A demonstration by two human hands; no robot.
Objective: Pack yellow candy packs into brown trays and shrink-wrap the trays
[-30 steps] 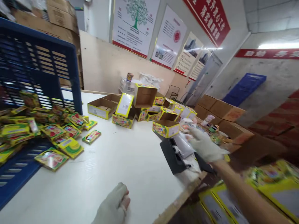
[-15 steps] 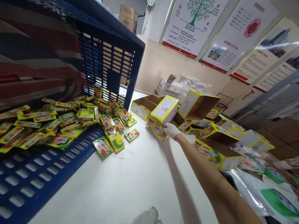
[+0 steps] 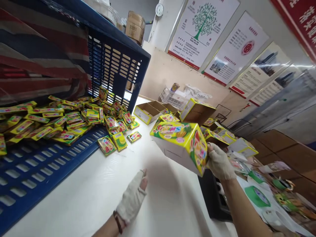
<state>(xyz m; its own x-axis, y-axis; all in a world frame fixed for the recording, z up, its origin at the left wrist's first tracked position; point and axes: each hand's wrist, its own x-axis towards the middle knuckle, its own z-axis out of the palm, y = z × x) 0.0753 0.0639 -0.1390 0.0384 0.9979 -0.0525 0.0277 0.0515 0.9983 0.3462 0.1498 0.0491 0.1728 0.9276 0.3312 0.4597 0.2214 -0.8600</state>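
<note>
My right hand (image 3: pixel 219 161), in a white fingerless glove, grips a yellow printed cardboard box (image 3: pixel 179 136) by its near right end. The box is tilted in the air above the white table (image 3: pixel 98 200). My left hand (image 3: pixel 133 194), gloved the same way, is held over the table below and left of the box. Its fingers are stretched out with nothing in them. Several small packets (image 3: pixel 107 145) with fruit pictures lie on the table at the crate's edge, apart from both hands.
A blue plastic crate (image 3: pixel 145 56) lies at the left with a heap of small packets (image 3: pixel 71 124) spilling from it. Open yellow boxes (image 3: pixel 197 113) stand behind the held box. A black tray-like object (image 3: pixel 212 197) sits under my right forearm. A white basket (image 3: pixel 172 97) stands by the wall.
My right hand has lifted the yellow box off the table and brought it nearer, tilting it. My left hand has risen into view from the bottom edge. The view has shifted slightly.
</note>
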